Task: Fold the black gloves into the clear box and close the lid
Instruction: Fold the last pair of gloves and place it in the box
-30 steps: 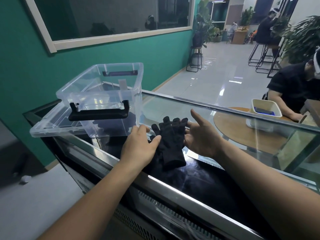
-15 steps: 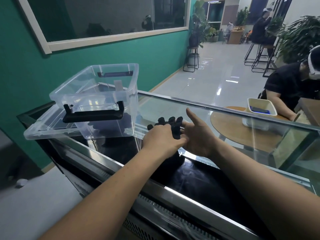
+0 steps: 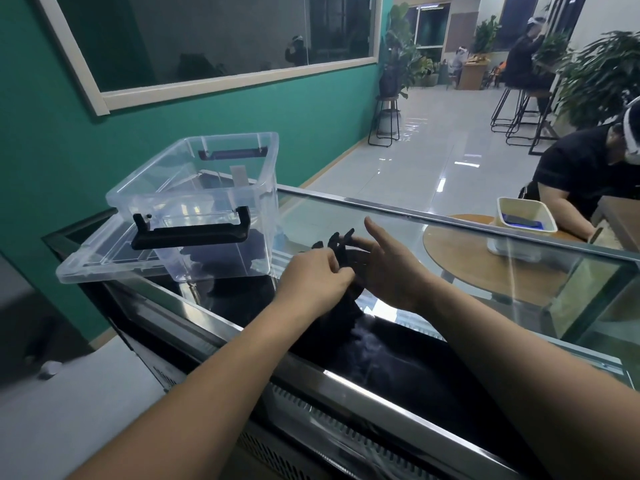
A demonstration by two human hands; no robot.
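Observation:
The black gloves [image 3: 341, 308] lie on the glass counter top, their fingers pointing away from me. My left hand [image 3: 313, 275] pinches the gloves near the fingers and covers their middle. My right hand [image 3: 389, 265] presses against the gloves from the right, with thumb and forefinger stretched out. The clear box [image 3: 204, 202] with black handles stands open to the left of my hands. It rests on its clear lid [image 3: 86, 261], which lies flat on the counter.
The glass counter [image 3: 450, 341] has a metal front edge and a metal far rail. Beyond it a person in black sits at a round wooden table [image 3: 460, 258] with a white tray [image 3: 524, 216]. A teal wall rises on the left.
My left hand has slid rightward from the cuff side onto the gloves and closed on them. My right hand stays against the gloves. The glove fingers are now lifted and bunched.

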